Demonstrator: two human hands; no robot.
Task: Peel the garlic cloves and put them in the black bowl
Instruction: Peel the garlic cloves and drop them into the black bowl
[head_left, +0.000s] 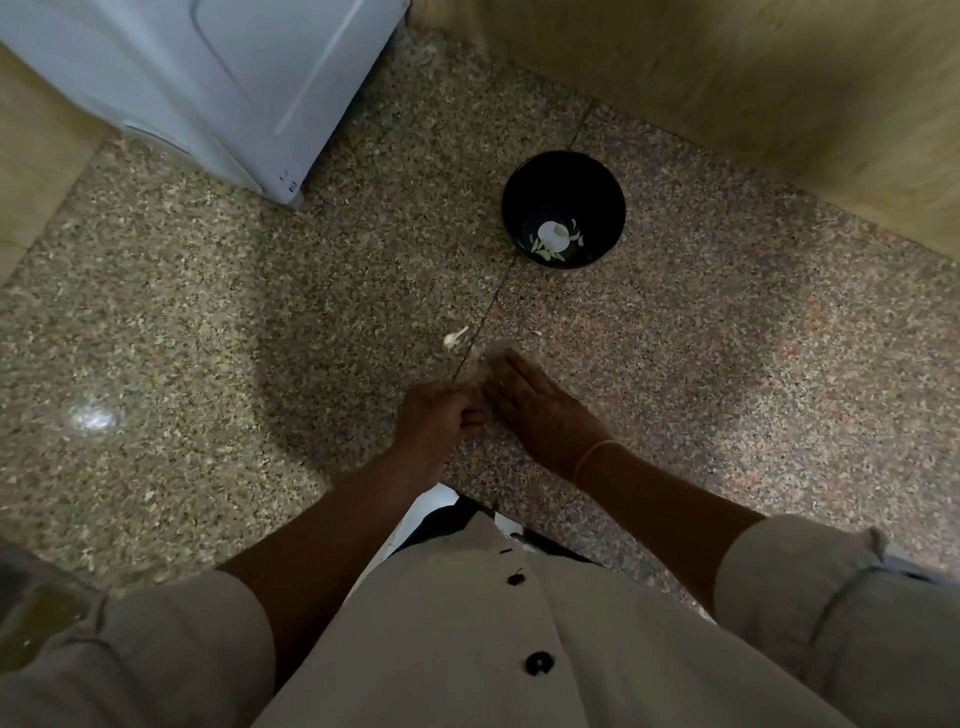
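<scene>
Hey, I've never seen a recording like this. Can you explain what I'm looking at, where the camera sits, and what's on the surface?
No machine here: one wide-angle camera worn on a person's head looks down at their own two bare hands. The left hand has curled fingers; the right hand lies flatter and is blurred. They meet, and I cannot tell whether anything is held between them. On the speckled stone surface stands a round black bowl with a few pale peeled garlic cloves inside. A small pale garlic piece lies just beyond the hands.
</scene>
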